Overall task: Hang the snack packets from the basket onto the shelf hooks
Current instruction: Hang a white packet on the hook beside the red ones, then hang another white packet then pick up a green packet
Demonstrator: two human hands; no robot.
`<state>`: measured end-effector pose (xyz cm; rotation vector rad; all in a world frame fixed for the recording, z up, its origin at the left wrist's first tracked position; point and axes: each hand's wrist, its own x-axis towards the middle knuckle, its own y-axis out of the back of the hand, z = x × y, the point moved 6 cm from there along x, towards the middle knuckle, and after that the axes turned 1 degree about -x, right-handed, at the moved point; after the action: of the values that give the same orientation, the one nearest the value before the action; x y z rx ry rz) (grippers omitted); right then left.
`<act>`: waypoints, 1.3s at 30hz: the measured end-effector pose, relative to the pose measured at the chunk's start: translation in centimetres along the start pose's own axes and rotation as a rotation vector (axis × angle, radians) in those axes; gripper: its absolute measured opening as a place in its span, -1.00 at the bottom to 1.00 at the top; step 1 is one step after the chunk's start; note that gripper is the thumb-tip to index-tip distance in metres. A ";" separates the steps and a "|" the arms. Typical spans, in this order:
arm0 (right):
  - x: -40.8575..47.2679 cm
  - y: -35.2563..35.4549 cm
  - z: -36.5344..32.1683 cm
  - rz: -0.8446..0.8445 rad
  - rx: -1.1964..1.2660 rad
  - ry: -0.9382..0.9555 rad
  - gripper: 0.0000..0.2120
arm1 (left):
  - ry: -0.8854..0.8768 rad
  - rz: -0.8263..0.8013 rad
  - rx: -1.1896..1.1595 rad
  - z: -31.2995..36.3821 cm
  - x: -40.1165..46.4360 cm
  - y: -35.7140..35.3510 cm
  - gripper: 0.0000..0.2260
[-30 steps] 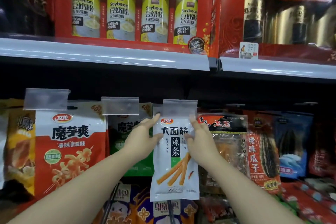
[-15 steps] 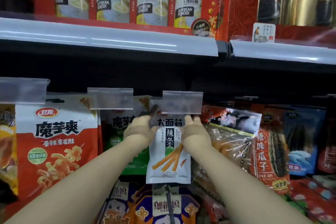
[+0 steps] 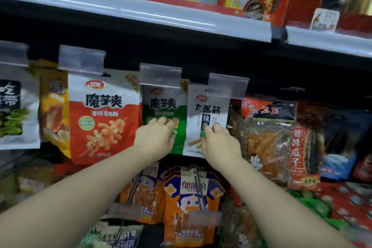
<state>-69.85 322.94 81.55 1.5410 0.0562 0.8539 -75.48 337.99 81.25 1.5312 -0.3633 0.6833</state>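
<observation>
White film with black characters and an orange stick picture marks the snack packet (image 3: 208, 115), which hangs just under the clear price tag holder (image 3: 228, 85), its top edge tucked behind that holder, so whether the hole truly sits on the hook cannot be seen. The right hand (image 3: 220, 141) lies over the packet's lower half with fingers loosely bent, touching rather than clamping; the left hand (image 3: 156, 137), left of the holder and lower, has relaxed fingers on the green packet (image 3: 163, 106) and grips nothing. If the packet is only resting on the hook tip, letting go could drop it onto the orange packets (image 3: 189, 197) far below the holder. Right of the holder, a crinkled clear bag (image 3: 263, 137) crowds close, and could snag or nudge the packet askew. The basket is out of view.
</observation>
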 end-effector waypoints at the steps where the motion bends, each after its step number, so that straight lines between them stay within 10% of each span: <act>1: -0.8 -0.5 -0.8 -0.022 -0.012 0.023 -0.67 | -0.028 -0.014 0.047 -0.5 -1.4 -0.2 -0.60; 23: -29.4 -12.4 -30.0 -0.411 0.026 -0.132 -0.73 | -0.042 -0.500 -0.101 -26.1 -39.8 -4.9 -0.66; 39: -54.1 -47.3 -41.8 -0.987 0.091 -0.042 -0.61 | 0.053 -1.276 0.066 -32.0 -77.5 -34.2 -0.67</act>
<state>-110.22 339.54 10.82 1.3698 0.7654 0.0290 -120.31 358.76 5.39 1.4549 0.6690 -0.2824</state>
